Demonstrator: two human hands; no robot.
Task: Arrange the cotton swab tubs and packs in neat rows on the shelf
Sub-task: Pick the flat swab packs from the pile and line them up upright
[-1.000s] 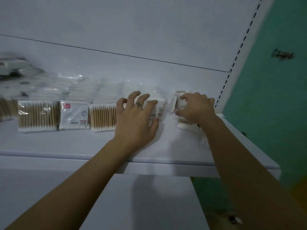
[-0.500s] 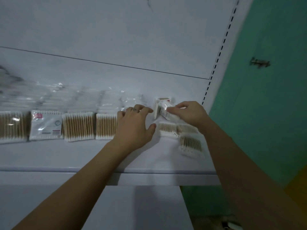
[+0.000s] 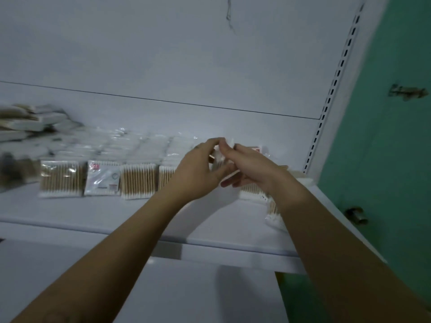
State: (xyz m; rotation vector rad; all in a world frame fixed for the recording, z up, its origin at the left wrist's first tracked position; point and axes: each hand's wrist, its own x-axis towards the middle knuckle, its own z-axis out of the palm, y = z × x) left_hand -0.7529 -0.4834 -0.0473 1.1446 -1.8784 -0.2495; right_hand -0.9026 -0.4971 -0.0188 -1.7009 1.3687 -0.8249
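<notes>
Two hands meet above the white shelf point(image 3: 93, 215): left hand point(image 3: 198, 171) and right hand point(image 3: 251, 169) both pinch one pack point(image 3: 220, 155), blurred and mostly hidden by fingers. A row point(image 3: 137, 183) of packs lies left; more packs point(image 3: 251, 191) sit half-covered under the right wrist. A pile point(image 3: 28, 120) blurs far left. Green wall point(image 3: 384, 159) at right.

The pack point(image 3: 220, 157) you're gripping is showing white. Left of your grip, the row packs point(image 3: 137, 180) are showing tan sticks tipped white (the odd pack point(image 3: 102, 180) is showing white with red marks); rightward, the wall point(image 3: 384, 159) is showing green.
</notes>
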